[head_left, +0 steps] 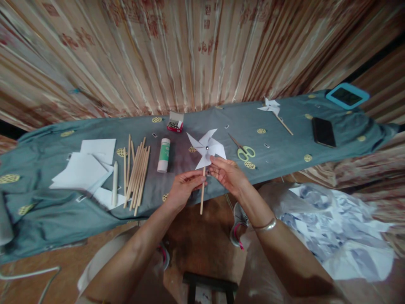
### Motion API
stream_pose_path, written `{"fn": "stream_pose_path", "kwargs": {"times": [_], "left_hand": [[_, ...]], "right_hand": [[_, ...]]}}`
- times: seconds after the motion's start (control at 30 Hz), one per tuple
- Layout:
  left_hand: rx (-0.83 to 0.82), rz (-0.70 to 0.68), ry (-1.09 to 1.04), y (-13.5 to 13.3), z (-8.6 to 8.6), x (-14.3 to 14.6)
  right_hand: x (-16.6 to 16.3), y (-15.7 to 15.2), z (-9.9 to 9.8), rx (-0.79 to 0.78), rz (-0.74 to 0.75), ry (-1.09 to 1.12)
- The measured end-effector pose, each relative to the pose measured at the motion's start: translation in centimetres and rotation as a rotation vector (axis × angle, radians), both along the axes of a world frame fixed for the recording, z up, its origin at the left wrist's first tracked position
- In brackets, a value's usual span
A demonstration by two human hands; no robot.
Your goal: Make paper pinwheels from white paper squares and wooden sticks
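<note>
A white paper pinwheel [206, 147] with a metal pin at its centre sits on top of a wooden stick [202, 195]. My left hand [185, 188] is closed around the stick just below the paper. My right hand [227, 172] pinches the lower right blade of the pinwheel. Both hands hover over the front edge of the table covered in grey-green cloth [57, 211].
On the cloth lie white paper squares [85, 169], a bundle of wooden sticks [137, 175], a glue stick [163, 155], a red box of pins [175, 123], green-handled scissors [243, 150], a finished pinwheel [272, 108], a black phone [323, 131] and a blue-framed device [347, 96]. Paper scraps fill a bag [335, 228] at right.
</note>
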State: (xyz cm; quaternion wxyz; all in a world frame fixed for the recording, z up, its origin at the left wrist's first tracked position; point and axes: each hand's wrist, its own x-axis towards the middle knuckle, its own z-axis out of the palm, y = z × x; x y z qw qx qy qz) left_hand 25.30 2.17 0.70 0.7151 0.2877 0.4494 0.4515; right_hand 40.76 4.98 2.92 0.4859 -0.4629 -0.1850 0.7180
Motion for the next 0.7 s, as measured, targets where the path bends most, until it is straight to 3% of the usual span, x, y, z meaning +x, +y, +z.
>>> {"fn": "stream_pose_path", "kwargs": {"times": [0.27, 0.47, 0.7], "left_hand": [[-0.022, -0.003, -0.01, 0.0, 0.4, -0.1], [-0.029, -0.052, 0.006, -0.1, 0.3, 0.0], [-0.041, -0.066, 0.017, -0.1, 0.4, -0.1]], "right_hand": [[0.6, 0.3, 0.3, 0.006, -0.026, -0.075], [1.9, 1.6, 0.6, 0.118, -0.124, -0.16], [2.5, 2.3, 0.7, 0.178, -0.108, -0.161]]}}
